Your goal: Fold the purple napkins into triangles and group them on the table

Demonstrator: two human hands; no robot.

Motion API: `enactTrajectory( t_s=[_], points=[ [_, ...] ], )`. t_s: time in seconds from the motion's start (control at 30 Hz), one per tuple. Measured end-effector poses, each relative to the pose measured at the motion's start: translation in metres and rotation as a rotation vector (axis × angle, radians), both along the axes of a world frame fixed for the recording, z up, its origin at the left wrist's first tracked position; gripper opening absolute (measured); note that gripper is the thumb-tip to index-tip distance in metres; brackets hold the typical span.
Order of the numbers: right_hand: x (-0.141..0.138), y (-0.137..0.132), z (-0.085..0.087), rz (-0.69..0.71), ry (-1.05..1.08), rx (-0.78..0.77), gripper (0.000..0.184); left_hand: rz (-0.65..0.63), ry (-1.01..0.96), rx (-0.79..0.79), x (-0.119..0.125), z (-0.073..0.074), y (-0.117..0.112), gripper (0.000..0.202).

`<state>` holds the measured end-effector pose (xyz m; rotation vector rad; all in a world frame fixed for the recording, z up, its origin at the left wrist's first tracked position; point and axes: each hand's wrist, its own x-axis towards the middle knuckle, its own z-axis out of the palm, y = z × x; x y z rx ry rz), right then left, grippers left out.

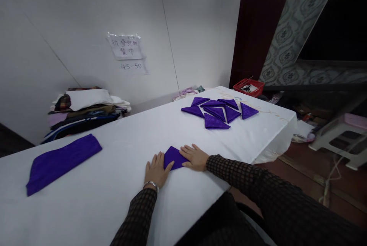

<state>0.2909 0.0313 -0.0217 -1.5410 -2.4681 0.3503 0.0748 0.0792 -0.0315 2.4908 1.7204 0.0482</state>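
A small folded purple cloth (173, 156) lies on the white table (114, 200) near its front edge. My left hand (156, 171) rests flat on the cloth's left corner, fingers stretched out, a watch on the wrist. My right hand (195, 157) lies flat on its right side, fingers spread. Both hands press on the cloth and hold nothing. Further back on the table, several purple cloths folded into triangles (218, 111) lie grouped together. A larger stack of unfolded purple cloth (61, 162) lies at the left.
A pile of mixed folded fabrics (83, 112) sits against the white wall at the back left. A red basket (248, 86) stands beyond the table's far corner. A pale plastic stool (341, 135) is on the floor at the right. Paper notes (127, 51) hang on the wall.
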Motion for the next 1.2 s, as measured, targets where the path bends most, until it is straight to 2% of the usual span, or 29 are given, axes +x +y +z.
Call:
enactTrajectory(
  t_s=[0.17, 0.3, 0.37, 0.5, 0.6, 0.67, 0.83, 1.03, 1.2],
  points=[
    [0.029, -0.026, 0.003, -0.031, -0.010, -0.082, 0.066, -0.005, -0.026, 0.016, -0.001, -0.004, 0.001, 0.073],
    [0.034, -0.030, 0.020, -0.139, 0.056, -0.172, 0.073, -0.004, -0.006, 0.028, 0.001, -0.004, 0.000, 0.074],
    [0.018, -0.022, 0.032, -0.115, 0.097, -0.132, 0.079, 0.006, 0.017, 0.024, 0.002, -0.001, -0.001, 0.073],
    [-0.039, 0.006, 0.043, 0.083, 0.144, -0.005, 0.083, -0.014, 0.077, 0.005, 0.001, 0.004, -0.004, 0.065],
    [-0.071, 0.025, 0.033, 0.184, 0.129, 0.019, 0.082, -0.045, 0.132, -0.023, -0.001, 0.004, -0.004, 0.061],
    [-0.075, 0.032, 0.022, 0.207, 0.111, 0.006, 0.079, -0.043, 0.140, -0.027, -0.001, 0.003, -0.004, 0.060],
    [-0.048, 0.031, 0.002, 0.164, 0.082, 0.015, 0.078, -0.010, 0.087, 0.017, 0.001, 0.001, -0.004, 0.064],
    [-0.023, 0.016, 0.001, 0.113, 0.071, -0.011, 0.078, -0.003, 0.042, 0.030, 0.002, -0.001, -0.004, 0.070],
    [0.004, -0.008, 0.001, 0.077, 0.095, -0.048, 0.079, 0.004, 0.028, 0.031, 0.001, -0.002, -0.003, 0.069]
  ],
)
